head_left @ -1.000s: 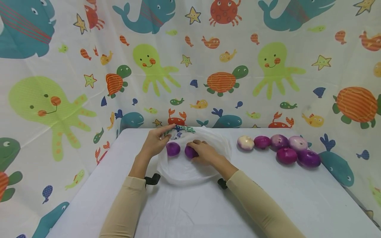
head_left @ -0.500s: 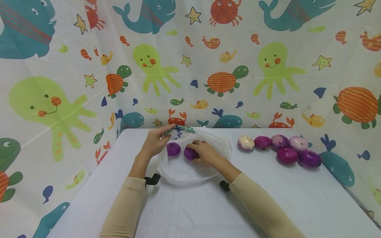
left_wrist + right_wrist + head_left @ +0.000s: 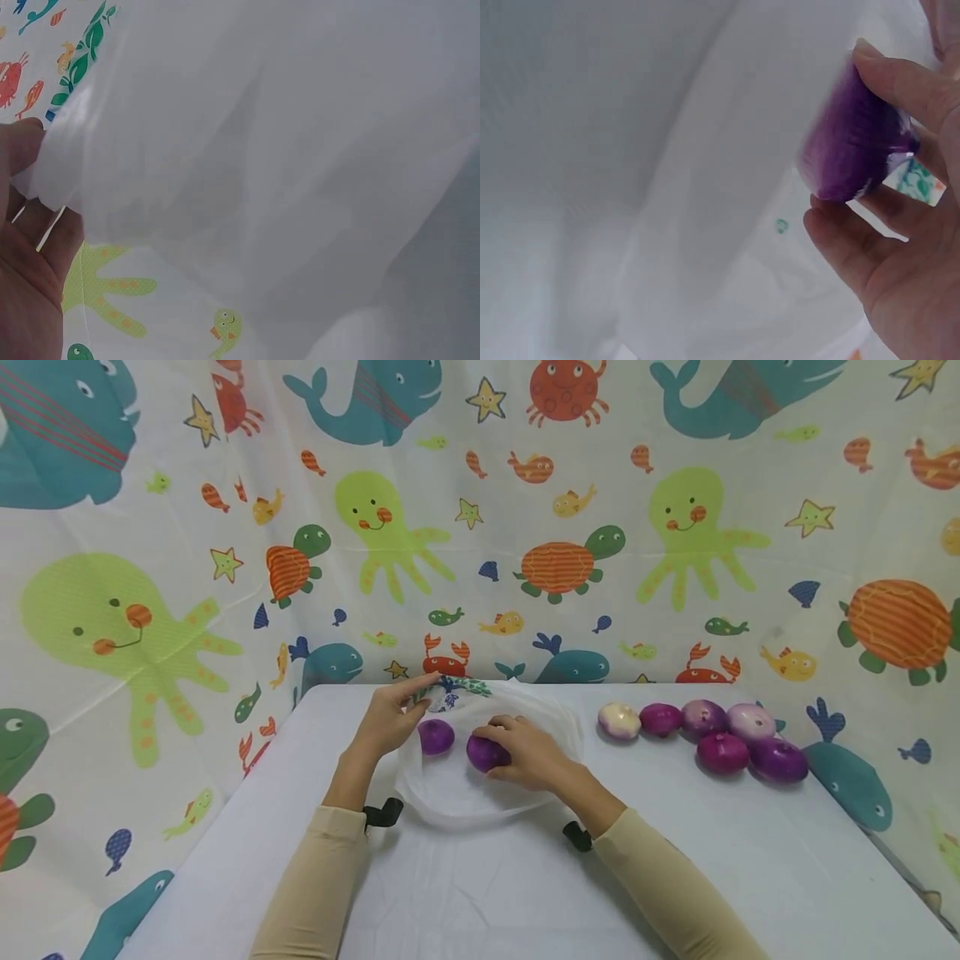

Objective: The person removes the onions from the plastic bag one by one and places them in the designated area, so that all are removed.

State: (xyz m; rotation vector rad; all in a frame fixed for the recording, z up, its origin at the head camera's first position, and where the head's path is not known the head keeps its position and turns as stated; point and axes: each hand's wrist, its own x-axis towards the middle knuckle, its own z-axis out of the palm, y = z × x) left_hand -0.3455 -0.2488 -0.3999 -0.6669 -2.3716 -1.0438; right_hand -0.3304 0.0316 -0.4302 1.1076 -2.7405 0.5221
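Note:
My left hand [image 3: 391, 720] pinches the upper left edge of a white plastic bag [image 3: 472, 802] with green and blue print. In the left wrist view the bag's film [image 3: 247, 150] hangs from the thumb and fingers. Over the bag's mouth, my right hand [image 3: 531, 754] grips a purple onion [image 3: 487, 753] between thumb and fingertips. The right wrist view shows this shiny onion [image 3: 855, 139] held against the white film behind it. A second purple onion [image 3: 436, 737] lies inside the bag, close to the left hand.
To the right on the white table [image 3: 480, 893] is a group of several onions: a pale one [image 3: 619, 721] at its left end, a dark purple one [image 3: 779, 760] at its right. A curtain [image 3: 480, 593] printed with sea animals stands behind the table and along its sides.
My right hand has drawn back slightly to the right with the onion, which now shows more fully between the fingers. The left hand keeps its hold on the bag's edge.

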